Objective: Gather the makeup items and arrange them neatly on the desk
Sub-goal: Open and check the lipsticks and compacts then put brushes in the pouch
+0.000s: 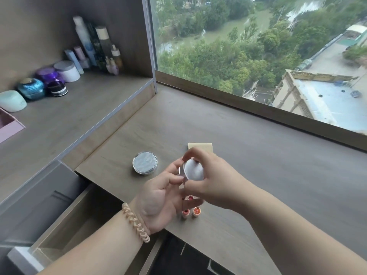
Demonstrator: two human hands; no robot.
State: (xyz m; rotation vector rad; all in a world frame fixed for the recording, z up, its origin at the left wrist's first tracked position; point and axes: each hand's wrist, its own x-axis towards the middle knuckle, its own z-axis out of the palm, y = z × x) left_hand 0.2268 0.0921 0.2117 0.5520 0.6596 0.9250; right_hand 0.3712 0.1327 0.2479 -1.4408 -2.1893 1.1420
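Observation:
Both hands hold a small round silver compact point(193, 169) above the wooden desk point(278, 175). My left hand point(160, 197) grips its left edge, and my right hand point(214, 183) wraps its far and right side. A second round silver compact point(145, 163) lies flat on the desk just left of the hands. Three small pink lipsticks point(191, 210) stand upright below the hands, partly hidden by my fingers. A beige flat item point(200, 146) lies behind my right hand, mostly covered.
A drawer point(59, 225) stands pulled out at the lower left. The raised shelf point(69, 116) on the left carries several jars and bottles point(65, 71) along its back wall and a pink box point(8, 126) at the edge. A big window point(258, 46) borders the desk's far side.

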